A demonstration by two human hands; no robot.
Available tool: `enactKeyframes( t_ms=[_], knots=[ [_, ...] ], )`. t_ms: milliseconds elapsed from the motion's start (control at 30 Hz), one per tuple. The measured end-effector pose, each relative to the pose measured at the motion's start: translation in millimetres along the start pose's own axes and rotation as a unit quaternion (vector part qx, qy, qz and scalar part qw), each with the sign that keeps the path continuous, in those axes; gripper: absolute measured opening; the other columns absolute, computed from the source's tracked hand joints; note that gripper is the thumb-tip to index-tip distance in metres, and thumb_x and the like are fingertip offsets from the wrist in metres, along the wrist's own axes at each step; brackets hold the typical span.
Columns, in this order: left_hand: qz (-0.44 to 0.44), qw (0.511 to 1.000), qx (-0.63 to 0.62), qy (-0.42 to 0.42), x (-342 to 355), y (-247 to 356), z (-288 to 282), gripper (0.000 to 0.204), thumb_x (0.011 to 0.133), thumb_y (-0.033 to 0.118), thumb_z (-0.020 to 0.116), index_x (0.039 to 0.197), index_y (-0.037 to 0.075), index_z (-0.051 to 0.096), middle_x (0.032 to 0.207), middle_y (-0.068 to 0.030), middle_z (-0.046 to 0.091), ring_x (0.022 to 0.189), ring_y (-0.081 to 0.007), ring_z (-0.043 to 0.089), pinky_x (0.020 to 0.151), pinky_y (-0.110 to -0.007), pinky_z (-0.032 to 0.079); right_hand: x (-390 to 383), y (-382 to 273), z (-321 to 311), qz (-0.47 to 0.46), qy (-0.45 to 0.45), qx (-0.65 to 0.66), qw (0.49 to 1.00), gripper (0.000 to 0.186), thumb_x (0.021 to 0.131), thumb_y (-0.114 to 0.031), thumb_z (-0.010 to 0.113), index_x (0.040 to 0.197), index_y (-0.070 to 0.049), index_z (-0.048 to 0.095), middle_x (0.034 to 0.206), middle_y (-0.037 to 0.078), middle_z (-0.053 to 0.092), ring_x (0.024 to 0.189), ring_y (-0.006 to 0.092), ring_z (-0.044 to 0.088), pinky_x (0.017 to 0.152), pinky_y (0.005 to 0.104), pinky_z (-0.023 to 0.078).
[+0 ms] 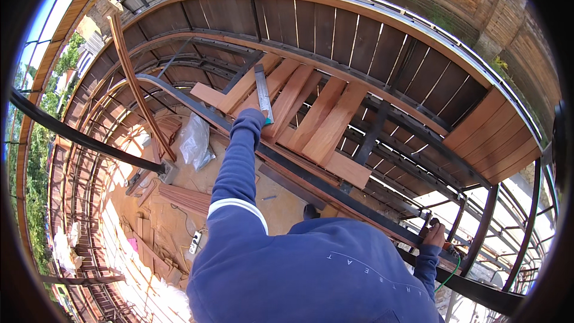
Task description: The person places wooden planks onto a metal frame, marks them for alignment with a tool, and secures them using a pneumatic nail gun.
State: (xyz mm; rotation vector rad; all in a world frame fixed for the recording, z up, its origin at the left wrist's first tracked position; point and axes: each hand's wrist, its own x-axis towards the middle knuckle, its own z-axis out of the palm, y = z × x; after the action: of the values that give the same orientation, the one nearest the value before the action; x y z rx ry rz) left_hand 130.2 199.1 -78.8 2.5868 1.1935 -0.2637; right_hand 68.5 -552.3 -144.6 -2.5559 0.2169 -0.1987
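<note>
Hands, two, bare, well apart; clock read from the wearer's chest.
Left hand (262,112), at 11 o'clock: beside the metal square (262,88), close to its turquoise handle (268,122); fingers mostly hidden, so I cannot tell whether they grip.
Right hand (435,236), at 2 o'clock: curled about a dark object (433,222), kind unclear, near a green cable (451,274).
Wooden boards (335,122), reddish-brown, at 12 o'clock: laid across the curved metal frame (326,173); square lying on top.
Plastic bag (195,143), clear, between 10 and 11 o'clock.
Power strip (195,242), white, between 9 and 10 o'clock.
</note>
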Motion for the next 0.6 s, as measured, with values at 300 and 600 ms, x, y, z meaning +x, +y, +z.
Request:
enactKeyframes(
  t_ms=[300, 600],
  knots=[
    [0.257, 0.905, -0.283, 0.187, -59, 22, 26, 0.037, 0.086, 0.018, 0.075, 0.118, 0.002, 0.066, 0.099, -0.0096, 0.067, 0.089, -0.0232, 0.066, 0.085, -0.036, 0.053, -3, -141, -2, -0.136, 0.069, 0.097, 0.984, 0.015, 0.097, -0.012, 0.057, 0.089, 0.001, 0.060, 0.083, 0.018, 0.055, 0.076, 0.0383, 0.055, 0.069, 0.0448, 0.044],
    [0.297, 0.679, -0.559, -0.372, -245, 113, 49, 0.028, 0.096, 0.008, 0.067, 0.121, -0.002, 0.063, 0.106, -0.0065, 0.070, 0.095, -0.0121, 0.065, 0.084, -0.025, 0.054, -27, -333, 33, -0.151, -0.287, 0.315, 0.892, 0.020, 0.090, -0.016, 0.073, 0.102, -0.001, 0.067, 0.086, 0.011, 0.070, 0.076, 0.0177, 0.067, 0.071, 0.0309, 0.053]
  ],
)
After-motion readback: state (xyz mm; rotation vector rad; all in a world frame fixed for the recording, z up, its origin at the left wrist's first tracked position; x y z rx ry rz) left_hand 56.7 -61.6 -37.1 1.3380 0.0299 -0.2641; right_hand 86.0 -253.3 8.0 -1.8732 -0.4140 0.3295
